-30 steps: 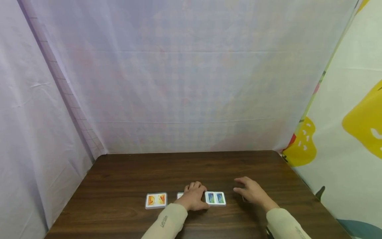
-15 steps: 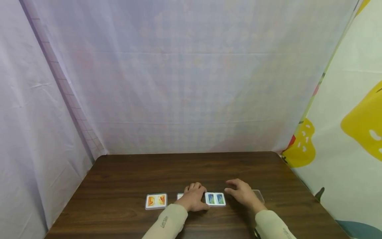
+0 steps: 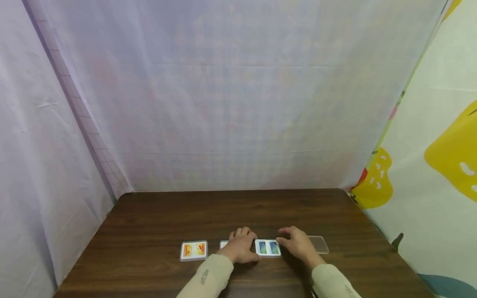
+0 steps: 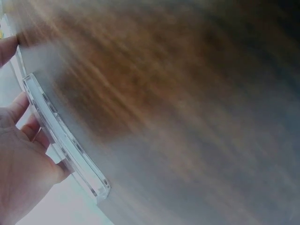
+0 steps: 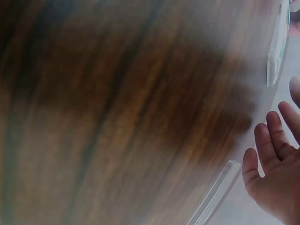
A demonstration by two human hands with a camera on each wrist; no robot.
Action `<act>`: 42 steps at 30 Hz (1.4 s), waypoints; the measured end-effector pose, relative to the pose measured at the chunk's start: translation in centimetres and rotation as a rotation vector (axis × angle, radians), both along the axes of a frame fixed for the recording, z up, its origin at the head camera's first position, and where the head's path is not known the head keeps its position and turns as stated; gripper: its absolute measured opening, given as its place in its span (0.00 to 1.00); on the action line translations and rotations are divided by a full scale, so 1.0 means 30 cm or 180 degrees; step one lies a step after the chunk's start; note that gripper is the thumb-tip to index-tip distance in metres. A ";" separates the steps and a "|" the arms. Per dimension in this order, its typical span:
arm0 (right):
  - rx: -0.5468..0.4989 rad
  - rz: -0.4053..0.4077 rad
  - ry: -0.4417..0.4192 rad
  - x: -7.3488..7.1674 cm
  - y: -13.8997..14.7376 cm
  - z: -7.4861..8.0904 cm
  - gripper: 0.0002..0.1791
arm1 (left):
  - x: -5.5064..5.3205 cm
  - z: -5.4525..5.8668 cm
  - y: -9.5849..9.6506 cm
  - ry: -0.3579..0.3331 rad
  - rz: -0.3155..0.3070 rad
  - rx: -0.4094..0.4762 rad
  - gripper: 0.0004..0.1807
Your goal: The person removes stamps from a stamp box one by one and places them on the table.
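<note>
Three flat, clear-edged card cases lie in a row on the dark wood table. The left case (image 3: 193, 251) bears orange pictures. The middle case (image 3: 222, 244) is mostly hidden beneath my left hand (image 3: 240, 246). On the right case (image 3: 268, 248) are two blue-green pictures side by side; my left thumb and index finger hold its left end. My right hand (image 3: 296, 243) hovers at its right end, thumb and index finger apart. In the right wrist view those fingers (image 5: 276, 136) are spread, with nothing between them. A clear lid (image 3: 318, 245) lies flat beside the right hand.
The brown table (image 3: 167, 215) has a far edge against a pale curtain (image 3: 231, 103). White cloth (image 3: 22, 165) hangs at the left, and a cloth with yellow fruit prints (image 3: 428, 145) hangs at the right.
My right hand has moved left, away from the clear lid, to the right end of the blue-green card case. The lid now shows. My left hand has stayed in place.
</note>
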State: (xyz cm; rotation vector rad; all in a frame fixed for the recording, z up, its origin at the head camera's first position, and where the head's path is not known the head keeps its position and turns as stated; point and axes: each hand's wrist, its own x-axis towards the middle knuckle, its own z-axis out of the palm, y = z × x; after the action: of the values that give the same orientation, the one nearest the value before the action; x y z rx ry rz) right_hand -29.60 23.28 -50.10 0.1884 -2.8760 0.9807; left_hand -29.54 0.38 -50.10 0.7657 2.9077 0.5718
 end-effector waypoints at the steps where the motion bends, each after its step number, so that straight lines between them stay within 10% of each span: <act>1: 0.0020 0.0000 0.0010 0.000 -0.002 -0.002 0.15 | -0.001 -0.002 -0.001 0.0005 0.0000 -0.0002 0.32; 42: 0.0505 -0.0004 0.0267 -0.009 -0.051 -0.014 0.03 | 0.001 0.005 -0.009 -0.0059 -0.0032 -0.0003 0.30</act>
State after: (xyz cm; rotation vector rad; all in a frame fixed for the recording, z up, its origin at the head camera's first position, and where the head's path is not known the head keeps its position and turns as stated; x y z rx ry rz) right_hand -29.87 21.76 -50.53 0.2337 -2.8757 0.7256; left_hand -29.51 0.10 -49.96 0.7705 2.8855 0.5735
